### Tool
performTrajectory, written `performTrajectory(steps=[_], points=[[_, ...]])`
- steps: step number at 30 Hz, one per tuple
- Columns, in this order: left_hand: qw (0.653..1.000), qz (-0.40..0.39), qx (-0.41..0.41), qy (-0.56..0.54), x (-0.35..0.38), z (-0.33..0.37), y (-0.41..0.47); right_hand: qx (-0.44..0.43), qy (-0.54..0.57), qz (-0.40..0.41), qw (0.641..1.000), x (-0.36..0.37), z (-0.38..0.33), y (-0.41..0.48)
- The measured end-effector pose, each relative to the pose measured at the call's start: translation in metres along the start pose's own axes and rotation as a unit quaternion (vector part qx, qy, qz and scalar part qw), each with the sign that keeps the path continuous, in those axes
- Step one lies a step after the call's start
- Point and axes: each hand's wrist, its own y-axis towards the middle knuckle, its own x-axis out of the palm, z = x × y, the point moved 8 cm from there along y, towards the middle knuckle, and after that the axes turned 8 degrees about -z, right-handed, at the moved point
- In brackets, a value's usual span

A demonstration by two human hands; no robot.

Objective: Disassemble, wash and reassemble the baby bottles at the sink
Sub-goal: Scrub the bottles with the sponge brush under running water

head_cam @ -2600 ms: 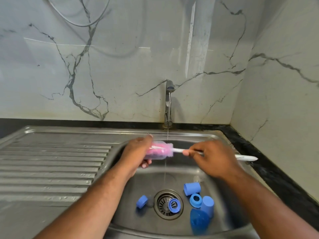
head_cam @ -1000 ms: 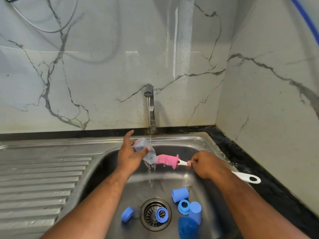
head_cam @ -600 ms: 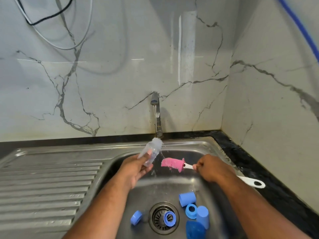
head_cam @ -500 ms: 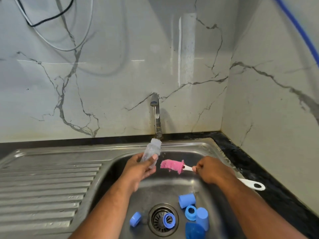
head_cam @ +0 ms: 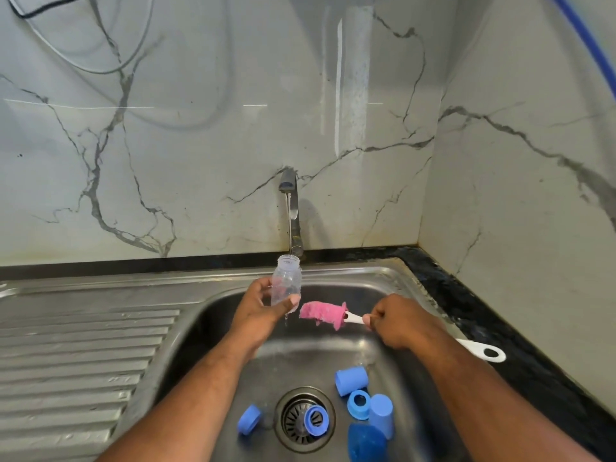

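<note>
My left hand (head_cam: pixel 258 306) grips a clear baby bottle (head_cam: pixel 286 282) upright, its open mouth under the thin stream from the tap (head_cam: pixel 289 208). My right hand (head_cam: pixel 398 320) grips the white handle of a bottle brush (head_cam: pixel 325 314); its pink sponge head hangs just right of the bottle, outside it. Water drips below the bottle. On the sink floor lie blue parts: a cap (head_cam: pixel 350 381), a ring (head_cam: pixel 359 404), another cap (head_cam: pixel 380 415), a ring on the drain (head_cam: pixel 316 420), a piece (head_cam: pixel 248 419) left of the drain and a dark blue bottle (head_cam: pixel 366 441).
The steel sink (head_cam: pixel 336 275) has a ribbed drainboard (head_cam: pixel 76 358) on the left. A black counter edge (head_cam: pixel 466 301) runs along the right, against marble walls. The brush handle's looped end (head_cam: pixel 488 353) sticks out over the sink's right rim.
The brush came out of the bottle. My left hand turned the bottle from tilted to upright and brought its mouth under the running tap.
</note>
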Motion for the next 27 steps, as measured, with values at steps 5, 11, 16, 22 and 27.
performTrajectory(steps=[5,11,16,22,27], points=[[0.999,0.005,0.005,0.035,0.003,0.002,0.000,0.005,0.011,-0.002,1.000,0.000,0.001,-0.002],[0.996,-0.009,-0.024,0.088,0.008,-0.008,-0.003,0.006,0.016,-0.006,1.000,0.001,0.000,-0.003],[0.991,-0.013,-0.026,0.134,0.008,-0.008,-0.004,0.005,0.018,-0.004,1.000,0.000,0.000,-0.003],[0.981,0.002,-0.032,0.189,0.010,-0.007,-0.003,0.008,0.022,-0.002,1.000,0.001,0.002,-0.001],[0.982,0.020,-0.015,0.185,0.009,-0.006,-0.003,0.016,0.025,0.007,1.000,-0.001,0.006,0.000]])
